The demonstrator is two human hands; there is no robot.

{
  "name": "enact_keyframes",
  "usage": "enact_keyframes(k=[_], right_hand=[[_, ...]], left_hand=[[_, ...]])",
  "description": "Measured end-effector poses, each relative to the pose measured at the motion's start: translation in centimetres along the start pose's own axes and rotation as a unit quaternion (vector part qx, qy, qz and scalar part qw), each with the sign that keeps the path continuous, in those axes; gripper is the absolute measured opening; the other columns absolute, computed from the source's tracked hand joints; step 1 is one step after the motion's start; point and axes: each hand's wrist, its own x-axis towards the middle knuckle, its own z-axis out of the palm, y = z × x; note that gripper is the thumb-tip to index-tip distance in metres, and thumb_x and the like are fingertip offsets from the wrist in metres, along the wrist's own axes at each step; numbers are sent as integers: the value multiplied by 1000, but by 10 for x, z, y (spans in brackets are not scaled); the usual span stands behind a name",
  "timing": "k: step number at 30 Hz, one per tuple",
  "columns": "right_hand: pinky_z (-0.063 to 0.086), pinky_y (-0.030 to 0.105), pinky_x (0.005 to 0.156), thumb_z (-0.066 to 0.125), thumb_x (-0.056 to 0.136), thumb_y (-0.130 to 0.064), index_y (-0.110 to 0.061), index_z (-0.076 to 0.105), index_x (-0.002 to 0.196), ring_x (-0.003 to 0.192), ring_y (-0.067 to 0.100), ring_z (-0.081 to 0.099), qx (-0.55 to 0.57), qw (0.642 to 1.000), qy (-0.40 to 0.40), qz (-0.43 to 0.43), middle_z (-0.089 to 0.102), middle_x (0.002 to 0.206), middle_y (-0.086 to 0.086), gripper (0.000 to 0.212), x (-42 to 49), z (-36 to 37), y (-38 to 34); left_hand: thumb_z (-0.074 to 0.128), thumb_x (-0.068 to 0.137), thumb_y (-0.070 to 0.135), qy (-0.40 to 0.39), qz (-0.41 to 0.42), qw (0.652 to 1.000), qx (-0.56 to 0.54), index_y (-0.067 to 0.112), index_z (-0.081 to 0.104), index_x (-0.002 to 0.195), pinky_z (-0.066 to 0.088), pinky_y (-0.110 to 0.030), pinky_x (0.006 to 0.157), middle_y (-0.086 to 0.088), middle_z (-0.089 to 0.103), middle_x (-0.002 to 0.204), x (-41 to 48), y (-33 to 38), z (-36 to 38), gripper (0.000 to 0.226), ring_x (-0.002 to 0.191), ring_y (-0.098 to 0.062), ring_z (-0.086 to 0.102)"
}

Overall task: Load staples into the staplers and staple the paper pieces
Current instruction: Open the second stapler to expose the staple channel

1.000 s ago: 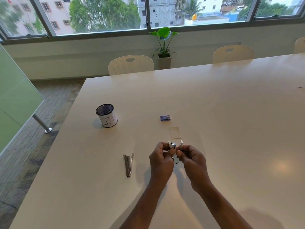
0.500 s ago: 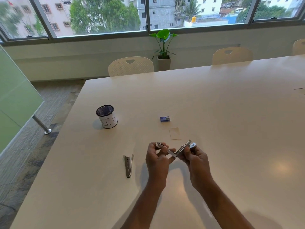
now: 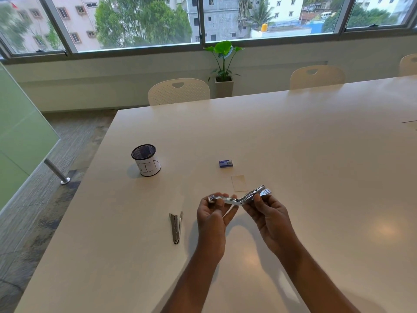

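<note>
Well inboard, stapler [image 3: 234, 200] between left hand [image 3: 211, 217], right hand [image 3: 269, 216].

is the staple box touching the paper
Apart. The head view shows a strip of bare table between the staple box and the paper.

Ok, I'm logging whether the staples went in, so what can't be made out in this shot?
Head view only:
- Opened stapler: channel too small, partly covered by left hand and right hand; staples inside unclear.
- Blue staple box: too small to tell open or closed.
- Mesh cup: contents lost in its dark inside.
- Second stapler on the table: loaded or not, too small.
</note>
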Motion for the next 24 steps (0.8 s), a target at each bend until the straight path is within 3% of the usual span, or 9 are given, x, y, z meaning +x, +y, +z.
enact_keyframes(k=[6, 10, 13, 19, 22, 24], right_hand=[[68, 35, 87, 70, 92, -11, 6, 69, 126, 112, 32, 79, 66, 997, 10, 25, 77, 122, 26, 38, 8, -6, 0], [68, 35, 85, 69, 93, -9, 5, 69, 128, 110, 33, 80, 65, 998, 5, 25, 76, 125, 25, 38, 11, -10, -5], [69, 36, 87, 70, 93, -10, 1, 71, 132, 109, 31, 80, 3, 1000, -9, 27, 78, 125, 24, 40, 11, -9, -11], [54, 47, 102, 74, 91, -24, -8, 73, 131, 114, 28, 79, -145, 988, -43, 22, 81, 124, 17, 43, 10, -1, -15], [57, 45, 95, 76, 92, -28, -4, 70, 132, 115, 33, 78, -161, 985, -58, 37, 81, 124, 18, 47, 9, 0, -14], [61, 41, 87, 74, 96, -28, -1, 68, 131, 106, 32, 80, -166, 982, -71, 46, 80, 124, 20, 45, 8, 1, -12]], left_hand=[[50, 108, -9, -33, -71, 994, -73, -2, 62, 130, 68, -41, 91, -29, 76, 127, -2, 3, -9, 25, 116, -38, 78], [55, 111, 18, -59, -107, 990, -69, -6, 66, 131, 69, -38, 88, -31, 74, 129, 1, 7, -16, 33, 114, -38, 79], [57, 109, 34, -111, -175, 977, -56, -6, 69, 133, 69, -39, 88, -32, 72, 133, 0, 13, -23, 49, 118, -40, 77], [56, 112, 30, -173, -205, 962, 56, 8, 77, 130, 69, -39, 84, -25, 74, 136, -1, 12, -27, 35, 113, -37, 80], [62, 109, 30, -179, -205, 960, 65, 6, 77, 129, 69, -40, 84, -26, 74, 135, 0, 8, -25, 35, 112, -38, 80], [64, 107, 30, -179, -204, 960, 64, 4, 77, 128, 70, -41, 85, -27, 74, 133, 1, 6, -22, 36, 113, -38, 80]])
